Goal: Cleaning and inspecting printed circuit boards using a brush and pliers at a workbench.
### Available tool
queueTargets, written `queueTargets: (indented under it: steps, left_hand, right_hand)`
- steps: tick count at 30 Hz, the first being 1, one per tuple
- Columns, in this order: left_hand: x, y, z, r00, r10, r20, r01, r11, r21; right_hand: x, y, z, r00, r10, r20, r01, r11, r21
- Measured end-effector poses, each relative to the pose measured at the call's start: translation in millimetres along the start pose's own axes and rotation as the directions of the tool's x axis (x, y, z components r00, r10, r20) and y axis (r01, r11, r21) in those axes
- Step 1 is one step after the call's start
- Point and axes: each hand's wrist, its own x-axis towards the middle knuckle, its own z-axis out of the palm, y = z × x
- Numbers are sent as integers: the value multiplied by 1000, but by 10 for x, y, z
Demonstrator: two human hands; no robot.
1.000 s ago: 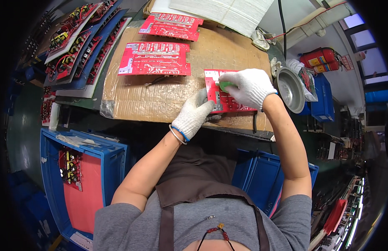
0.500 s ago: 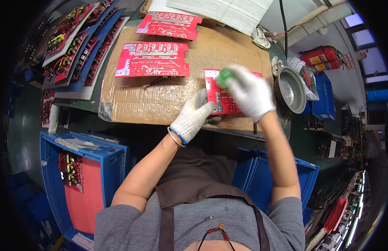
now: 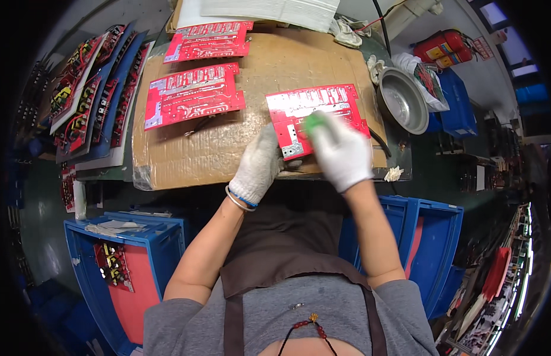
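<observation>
Over a cardboard sheet (image 3: pixel 263 65) at the front edge of the bench lies a red circuit board (image 3: pixel 287 121), its soldered side up. My gloved left hand (image 3: pixel 256 163) grips the board's left edge; the fingertips are partly hidden beneath it. My gloved right hand (image 3: pixel 342 151), smeared by motion, holds a green rounded thing (image 3: pixel 314 123) against the board's face. Its exact kind is too blurred to tell. Two similar boards, a nearer board (image 3: pixel 195 95) and a farther board (image 3: pixel 209 41), rest solder side up to the left.
A metal bowl (image 3: pixel 404 101) stands right of the cardboard. Stacked boards with blue and white dividers (image 3: pixel 103 89) fill the far left. Below the bench are a left blue crate (image 3: pixel 165 237) and a right blue crate (image 3: pixel 441 237). Fire extinguishers (image 3: pixel 444 48) stand at the back right.
The green thing and my right hand have moved down over the board, uncovering its upper part. My left hand stays on the board's left edge. The whole view has shifted slightly.
</observation>
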Motion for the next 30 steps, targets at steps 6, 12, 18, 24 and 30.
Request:
queueTargets:
  steps: [6, 12, 18, 24, 30]
  left_hand:
    - [-88, -66, 85, 976, 216, 36, -213, 901, 378]
    - [-148, -13, 98, 984, 177, -27, -132, 818, 559]
    - [-233, 65, 203, 986, 148, -72, -83, 828, 555]
    - [-144, -32, 87, 976, 220, 9, -190, 821, 538]
    - [-113, 113, 96, 996, 89, -28, -58, 824, 563]
  right_hand:
    - [-264, -44, 57, 994, 26, -106, -19, 997, 70]
    - [81, 267, -156, 967, 109, -230, -83, 989, 122]
    - [74, 180, -62, 974, -14, -227, 20, 1000, 24]
    - [-186, -1, 147, 972, -204, -117, 213, 975, 66]
    - [22, 608, -228, 937, 163, -310, -150, 987, 65]
